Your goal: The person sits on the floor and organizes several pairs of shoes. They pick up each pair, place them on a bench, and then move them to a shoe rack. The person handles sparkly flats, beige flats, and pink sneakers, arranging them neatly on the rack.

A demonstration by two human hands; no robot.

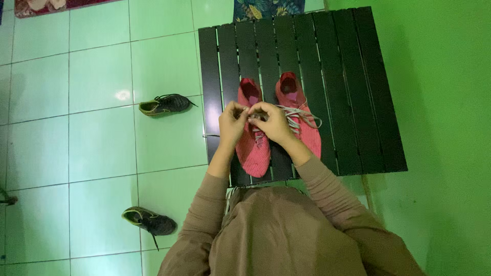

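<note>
Two pink-red knit shoes stand side by side on a black slatted table [358, 92], toes toward me. Over the left shoe [254, 153] my left hand [231, 122] and my right hand [273, 121] meet, both pinching its grey lace between fingertips. The right shoe [299, 110] lies just beside my right hand, its grey laces [302, 118] loose across the tongue. My brown sleeves reach up from the bottom of the view.
Two dark shoes with yellow-green trim lie apart on the pale green tiled floor: one [166, 104] left of the table, another [149, 221] near my left elbow. A green wall [445, 102] runs along the right. A patterned cloth [266, 9] sits beyond the table.
</note>
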